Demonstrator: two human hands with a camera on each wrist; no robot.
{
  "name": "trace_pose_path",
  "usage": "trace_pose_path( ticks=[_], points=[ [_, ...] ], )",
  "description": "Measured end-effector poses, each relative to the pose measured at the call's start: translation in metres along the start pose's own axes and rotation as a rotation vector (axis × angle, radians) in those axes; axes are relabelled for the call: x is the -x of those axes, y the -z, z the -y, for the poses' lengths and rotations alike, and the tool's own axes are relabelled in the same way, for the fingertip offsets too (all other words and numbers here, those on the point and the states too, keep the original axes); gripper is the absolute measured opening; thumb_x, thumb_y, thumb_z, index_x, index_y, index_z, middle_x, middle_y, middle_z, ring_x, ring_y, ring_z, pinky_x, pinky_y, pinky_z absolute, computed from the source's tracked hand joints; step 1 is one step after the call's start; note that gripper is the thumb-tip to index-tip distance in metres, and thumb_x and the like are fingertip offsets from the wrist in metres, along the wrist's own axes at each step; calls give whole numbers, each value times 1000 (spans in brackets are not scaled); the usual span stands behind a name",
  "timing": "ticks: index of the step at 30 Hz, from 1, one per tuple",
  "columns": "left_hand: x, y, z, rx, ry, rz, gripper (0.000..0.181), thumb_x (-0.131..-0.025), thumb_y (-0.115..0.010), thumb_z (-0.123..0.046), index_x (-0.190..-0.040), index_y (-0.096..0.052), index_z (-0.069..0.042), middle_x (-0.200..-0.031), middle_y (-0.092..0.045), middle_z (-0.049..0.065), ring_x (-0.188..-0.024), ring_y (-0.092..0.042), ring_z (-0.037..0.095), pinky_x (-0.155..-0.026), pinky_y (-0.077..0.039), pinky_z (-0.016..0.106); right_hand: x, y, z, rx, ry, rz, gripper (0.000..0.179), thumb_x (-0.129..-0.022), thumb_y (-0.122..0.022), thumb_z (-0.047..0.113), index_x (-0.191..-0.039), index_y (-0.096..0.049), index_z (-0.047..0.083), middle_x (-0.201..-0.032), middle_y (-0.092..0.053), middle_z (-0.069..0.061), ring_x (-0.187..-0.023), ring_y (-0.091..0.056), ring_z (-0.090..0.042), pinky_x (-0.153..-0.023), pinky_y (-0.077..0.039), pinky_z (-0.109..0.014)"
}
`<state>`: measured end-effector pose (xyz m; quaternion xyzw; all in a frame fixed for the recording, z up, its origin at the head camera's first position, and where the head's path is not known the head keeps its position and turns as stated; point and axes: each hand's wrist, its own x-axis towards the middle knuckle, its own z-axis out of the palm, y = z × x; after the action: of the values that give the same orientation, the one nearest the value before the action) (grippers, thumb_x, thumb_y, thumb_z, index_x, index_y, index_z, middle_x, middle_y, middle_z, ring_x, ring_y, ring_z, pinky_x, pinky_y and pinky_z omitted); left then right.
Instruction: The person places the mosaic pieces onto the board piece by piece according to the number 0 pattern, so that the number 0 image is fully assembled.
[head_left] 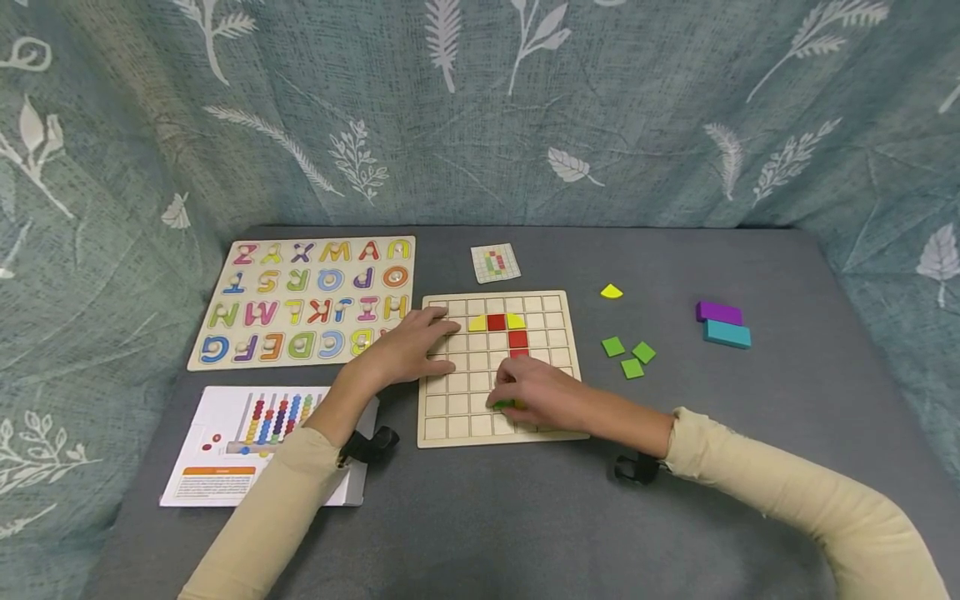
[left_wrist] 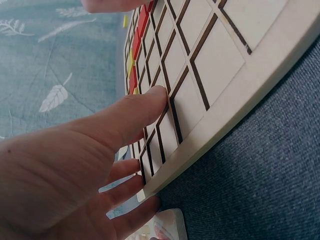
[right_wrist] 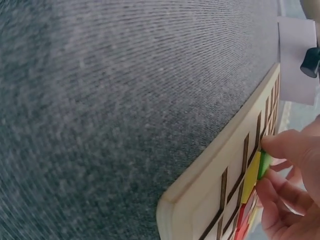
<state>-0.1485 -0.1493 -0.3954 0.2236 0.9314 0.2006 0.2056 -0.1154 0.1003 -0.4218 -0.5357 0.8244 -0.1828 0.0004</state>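
Observation:
A wooden grid board (head_left: pixel 437 428) lies flat in the middle of the table. My left hand (head_left: pixel 403 348) rests along its left edge, fingers spread and thumb (left_wrist: pixel 145 107) touching the grid. Between the thumb and fingers of my right hand (head_left: pixel 543 393) is a green square tile (right_wrist: pixel 264 164), pinched over the lower part of the board. A yellow quarter-round tile (right_wrist: pixel 251 176) sits right beside it. Farther up the grid are a red tile (head_left: pixel 496 322) between two yellow quarter-rounds (head_left: pixel 477 323), and more red tiles (head_left: pixel 518 339) down the column, partly hidden by my right hand.
Loose green tiles (head_left: pixel 632 368) and a yellow quarter-round (head_left: pixel 611 291) lie right of the board. Beyond are purple (head_left: pixel 719 313) and teal (head_left: pixel 727 334) blocks. A pattern card (head_left: pixel 495 263) lies behind the board. An alphabet puzzle (head_left: pixel 315 293) and a white box (head_left: pixel 197 442) are at left.

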Motion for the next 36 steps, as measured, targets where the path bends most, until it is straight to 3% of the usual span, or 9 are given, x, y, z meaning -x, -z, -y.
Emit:
trace_pose_path(
  ticks=[7, 14, 19, 21, 25, 30, 36],
  points=[
    [-1, 0, 0, 5, 1, 7, 63, -90, -69, -31, -145, -45, -10, -157, -29, 18, -144, -27, 38, -111, -34, 56, 0, 1, 0, 58, 28, 6, 16, -84, -75, 11, -99, -77, 17, -87, -61, 0, -76, -54, -13, -72, -47, -24],
    [-1, 1, -1, 22, 23, 20, 63, -90, -68, -33, -145, -45, -12, -158, -28, 17, -145, -26, 36, -111, -33, 57, -1, 2, 7, 167, 70, -16, 16, -82, -75, 12, -97, -78, 19, -78, -58, 1, -65, -46, -11, -60, -41, -21],
    [0, 1, -1, 22, 23, 19, 63, -90, -68, -33, -145, -45, -12, -157, -28, 17, -145, -26, 37, -111, -33, 58, 3, 3, 14, 264, 44, 2, 23, -81, -73, 6, -100, -76, 21, -83, -58, 0, -69, -48, -13, -63, -42, -24],
    [0, 2, -1, 17, 19, 17, 62, -91, -68, -32, -145, -45, -12, -157, -28, 17, -144, -27, 37, -111, -34, 58, 4, 3, 16, 272, 27, 8, 25, -82, -72, 7, -102, -75, 22, -88, -60, 0, -73, -52, -14, -67, -45, -25],
    [1, 1, 1, 12, 19, 15, 63, -91, -68, -32, -145, -45, -12, -157, -28, 17, -144, -27, 37, -110, -35, 57, 5, 5, 17, 188, -6, -14, 24, -84, -74, 14, -107, -74, 22, -95, -64, 0, -82, -58, -14, -72, -49, -26],
    [0, 0, 1, 11, 12, 6, 62, -90, -68, -31, -145, -45, -12, -157, -29, 17, -144, -27, 37, -110, -35, 57, 11, 29, 0, 114, -159, -49, 35, -84, -76, 25, -117, -71, 16, -104, -66, -4, -89, -61, -17, -73, -52, -29],
    [1, 0, -2, 25, 9, 5, 63, -90, -69, -30, -145, -45, -11, -157, -29, 18, -144, -27, 37, -110, -35, 56, 42, 60, -74, 92, -552, 4, 56, -88, -72, 30, -139, -55, 15, -128, -54, -16, -100, -59, -30, -69, -50, -42]
  ],
)
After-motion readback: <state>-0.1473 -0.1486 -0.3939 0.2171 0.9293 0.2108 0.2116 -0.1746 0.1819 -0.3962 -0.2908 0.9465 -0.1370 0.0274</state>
